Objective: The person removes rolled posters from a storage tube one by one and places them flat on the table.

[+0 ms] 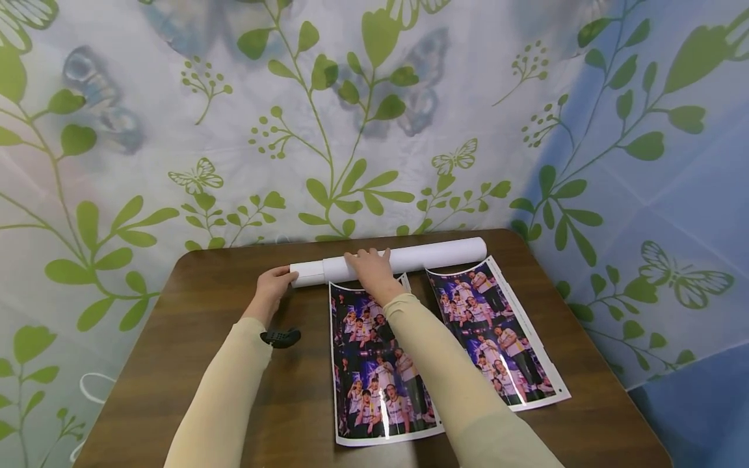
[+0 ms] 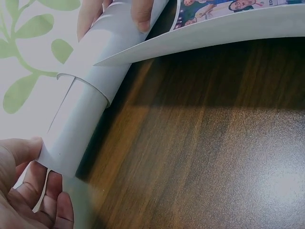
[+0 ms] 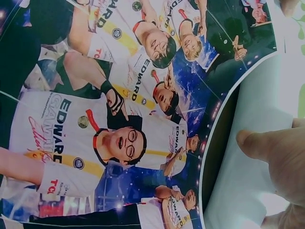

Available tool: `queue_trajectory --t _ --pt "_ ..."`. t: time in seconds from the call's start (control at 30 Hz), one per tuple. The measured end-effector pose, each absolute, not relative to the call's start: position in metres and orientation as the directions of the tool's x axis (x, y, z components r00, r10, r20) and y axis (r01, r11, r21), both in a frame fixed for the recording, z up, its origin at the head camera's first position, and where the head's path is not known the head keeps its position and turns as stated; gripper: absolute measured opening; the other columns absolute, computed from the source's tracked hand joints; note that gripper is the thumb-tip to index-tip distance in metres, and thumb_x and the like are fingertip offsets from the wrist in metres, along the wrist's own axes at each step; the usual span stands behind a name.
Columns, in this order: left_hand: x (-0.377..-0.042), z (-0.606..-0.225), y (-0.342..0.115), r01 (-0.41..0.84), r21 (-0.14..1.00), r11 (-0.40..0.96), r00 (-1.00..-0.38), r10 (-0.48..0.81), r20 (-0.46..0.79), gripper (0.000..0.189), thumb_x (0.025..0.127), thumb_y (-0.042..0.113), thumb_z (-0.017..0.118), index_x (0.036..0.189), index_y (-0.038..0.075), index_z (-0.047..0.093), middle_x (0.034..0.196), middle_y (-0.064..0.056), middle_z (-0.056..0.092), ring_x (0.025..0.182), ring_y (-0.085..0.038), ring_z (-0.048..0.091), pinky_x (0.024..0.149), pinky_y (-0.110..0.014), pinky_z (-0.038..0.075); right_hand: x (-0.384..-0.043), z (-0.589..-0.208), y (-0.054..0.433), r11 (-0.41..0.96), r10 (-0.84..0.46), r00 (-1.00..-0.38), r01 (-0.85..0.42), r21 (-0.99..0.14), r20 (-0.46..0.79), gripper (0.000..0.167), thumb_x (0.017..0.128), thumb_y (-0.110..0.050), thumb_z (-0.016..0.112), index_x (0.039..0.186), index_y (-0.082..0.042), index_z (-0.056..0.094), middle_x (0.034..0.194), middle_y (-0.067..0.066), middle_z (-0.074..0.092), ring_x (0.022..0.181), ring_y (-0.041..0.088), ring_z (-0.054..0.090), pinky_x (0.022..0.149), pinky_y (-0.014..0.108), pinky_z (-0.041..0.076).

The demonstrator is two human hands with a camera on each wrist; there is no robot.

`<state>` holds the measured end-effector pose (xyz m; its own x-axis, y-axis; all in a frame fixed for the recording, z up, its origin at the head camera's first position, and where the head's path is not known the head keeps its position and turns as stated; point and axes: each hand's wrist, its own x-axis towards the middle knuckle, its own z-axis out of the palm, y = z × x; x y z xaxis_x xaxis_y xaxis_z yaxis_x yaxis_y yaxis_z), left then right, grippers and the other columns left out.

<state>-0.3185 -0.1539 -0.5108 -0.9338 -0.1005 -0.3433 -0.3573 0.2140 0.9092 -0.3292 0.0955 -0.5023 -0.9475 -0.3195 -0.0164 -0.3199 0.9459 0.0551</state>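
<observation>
A long white paper roll (image 1: 439, 255) lies across the back of the table. From its left end a narrower white inner roll (image 1: 307, 274) sticks out, with a lengthwise seam or edge showing in the left wrist view. My left hand (image 1: 274, 286) pinches the end of that inner roll, thumb (image 2: 24, 148) on top and fingers curled beneath. My right hand (image 1: 371, 270) grips the wider roll left of its middle, thumb (image 3: 257, 143) on the near side. Two glossy group-photo prints, a left print (image 1: 357, 364) and a right print (image 1: 497, 325), lie in front, their far edges curling up.
The brown wooden table (image 1: 175, 390) has rounded back corners. Behind it hangs a leaf-and-butterfly patterned curtain (image 1: 234, 130). A black device (image 1: 281, 338) sits at the left wrist. A white cable (image 1: 88, 390) hangs off the left side. My right forearm passes over the left print.
</observation>
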Motion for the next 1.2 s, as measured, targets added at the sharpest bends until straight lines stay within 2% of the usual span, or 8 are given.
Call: queue_trajectory --t 0.43,0.9,1.2 --pt "-0.3219 -0.5114 -0.1507 -0.339 0.921 0.192 -0.940 -0.103 -0.324 0.052 0.104 0.021 0.062 0.151 0.003 0.050 0.156 -0.019 0.042 0.142 -0.035 0.041 0.115 -0.047 0.036 -0.3291 -0.4996 0.0977 0.947 -0.315 -0.949 -0.314 0.059 -0.002 0.064 0.105 0.004 0.050 0.158 -0.030 0.040 0.149 0.007 0.052 0.138 0.037 0.044 0.110 0.072 0.026" --pt "-0.3212 -0.5099 -0.1514 -0.357 0.914 0.191 -0.934 -0.103 -0.343 0.054 0.104 0.020 0.061 0.154 0.005 0.046 0.160 -0.019 0.037 0.145 -0.036 0.037 0.117 -0.049 0.032 -0.3333 -0.5036 0.0969 0.949 -0.311 -0.950 -0.311 0.053 0.001 0.065 0.104 0.003 0.053 0.158 -0.031 0.040 0.150 0.007 0.051 0.139 0.037 0.043 0.110 0.073 0.025" --pt "-0.3194 -0.5154 -0.1536 -0.365 0.912 0.189 -0.930 -0.112 -0.349 0.054 0.104 0.020 0.062 0.153 0.005 0.047 0.158 -0.020 0.039 0.138 -0.034 0.043 0.113 -0.047 0.037 -0.3291 -0.5046 0.0938 0.949 -0.312 -0.950 -0.312 0.050 -0.011 0.065 0.105 0.003 0.052 0.158 -0.031 0.040 0.150 0.007 0.052 0.139 0.037 0.044 0.110 0.072 0.026"
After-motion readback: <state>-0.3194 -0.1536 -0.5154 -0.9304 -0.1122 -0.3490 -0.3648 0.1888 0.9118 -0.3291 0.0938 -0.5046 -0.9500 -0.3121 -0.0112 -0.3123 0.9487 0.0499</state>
